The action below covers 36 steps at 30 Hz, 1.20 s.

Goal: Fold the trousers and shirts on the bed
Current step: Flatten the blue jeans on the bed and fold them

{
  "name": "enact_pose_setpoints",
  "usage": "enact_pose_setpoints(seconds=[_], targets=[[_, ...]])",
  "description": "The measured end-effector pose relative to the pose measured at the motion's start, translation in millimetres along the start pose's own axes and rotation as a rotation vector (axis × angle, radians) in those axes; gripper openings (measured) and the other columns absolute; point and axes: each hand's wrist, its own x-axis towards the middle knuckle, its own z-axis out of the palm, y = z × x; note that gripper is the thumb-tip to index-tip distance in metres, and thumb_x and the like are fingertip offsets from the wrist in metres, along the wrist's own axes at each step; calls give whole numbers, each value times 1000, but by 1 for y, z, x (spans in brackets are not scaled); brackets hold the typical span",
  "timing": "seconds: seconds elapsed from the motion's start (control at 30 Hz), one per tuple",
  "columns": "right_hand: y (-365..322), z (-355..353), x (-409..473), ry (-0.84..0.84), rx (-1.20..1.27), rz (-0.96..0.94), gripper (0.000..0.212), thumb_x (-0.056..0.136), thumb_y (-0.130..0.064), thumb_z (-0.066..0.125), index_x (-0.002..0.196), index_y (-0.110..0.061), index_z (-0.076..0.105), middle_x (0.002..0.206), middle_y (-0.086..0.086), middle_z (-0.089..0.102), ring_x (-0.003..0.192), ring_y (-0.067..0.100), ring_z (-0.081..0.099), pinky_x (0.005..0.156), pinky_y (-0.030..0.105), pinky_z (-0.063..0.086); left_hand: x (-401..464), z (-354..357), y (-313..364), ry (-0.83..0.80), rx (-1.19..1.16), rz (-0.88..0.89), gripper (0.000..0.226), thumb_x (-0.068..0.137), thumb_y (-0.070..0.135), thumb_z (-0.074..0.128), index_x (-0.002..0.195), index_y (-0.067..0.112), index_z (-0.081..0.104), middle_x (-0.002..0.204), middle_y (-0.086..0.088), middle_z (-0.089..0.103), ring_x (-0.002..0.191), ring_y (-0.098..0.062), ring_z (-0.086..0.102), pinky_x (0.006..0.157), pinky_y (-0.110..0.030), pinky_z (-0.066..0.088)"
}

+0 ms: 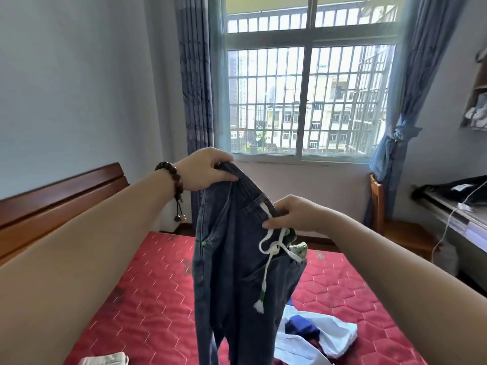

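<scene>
Currently both hands, left hand and right hand, pinched the trousers waistband, held above the bed. Next likely: align legs, lay flat.

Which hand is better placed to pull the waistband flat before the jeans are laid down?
Probably the right hand: it pinches the waistband of the jeans near the white drawstring and can draw outward. The left hand grips the far end higher, anchoring it.
</scene>
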Motion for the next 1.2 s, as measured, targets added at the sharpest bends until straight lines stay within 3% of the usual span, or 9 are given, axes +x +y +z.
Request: enact_pose_setpoints(seconds=[0.17,0.27,0.33,0.43,0.53,0.67,0.97,1.07,1.2], targets=[[37,-1,-24,-76,32,141,38,79,-57,68,82,-19,71,80,-3,55,74,12,48,74,31,39,-2,-12,-8,153,-97,1,8,91,12,64,89,15,71,87,-1,69,86,-18,63,84,-36,51],[51,12,-29,-139,-23,137,12,76,-53,72,88,-50,70,127,-13,48,113,9,50,102,32,40,-6,-12,-9,172,-133,13,15,92,8,62,93,19,72,91,3,71,92,-15,64,89,-33,51],[62,27,-31,-169,-17,188,31,75,-45,78,105,-46,69,138,-16,43,124,9,47,109,33,38,-9,-12,-10,198,-165,10,19,93,8,60,90,23,71,88,7,71,89,-8,64,86,-27,52],[79,53,-38,-223,-45,269,24,74,-34,81,96,-30,73,101,-13,67,96,7,62,93,28,48,-15,-14,-16,248,-220,-28,15,94,10,59,89,19,69,88,1,69,88,-11,63,83,-28,52],[88,60,-43,-74,-37,235,14,79,-26,77,69,-23,69,62,-11,56,62,7,50,63,23,44,-26,-24,-22,278,-244,-69,13,95,13,59,87,17,68,84,0,67,81,-6,61,77,-22,52],[89,27,-45,262,104,194,28,83,-15,73,67,1,57,59,4,38,58,18,34,51,29,27,-49,-42,-36,170,-215,-213,15,96,12,57,90,0,62,83,-12,60,78,-16,56,76,-34,45],[60,-64,-37,506,-516,14,34,80,-38,74,56,-21,57,49,-8,48,53,7,46,55,24,35,-87,-28,-52,66,137,-212,28,86,27,71,64,14,61,55,1,48,49,-7,40,49,-16,32],[49,-81,-45,444,-570,7,50,74,-42,78,47,-24,41,48,-5,41,54,15,43,54,27,33,-89,-30,-61,77,235,-114,35,89,26,68,61,9,58,58,-7,50,53,-13,42,53,-20,33],[35,-96,-64,332,-591,23,24,71,-30,83,65,-18,62,67,0,56,71,23,54,71,39,42,-90,-31,-72,204,353,-23,34,91,23,64,64,5,57,63,-2,50,59,-18,49,59,-28,35]])
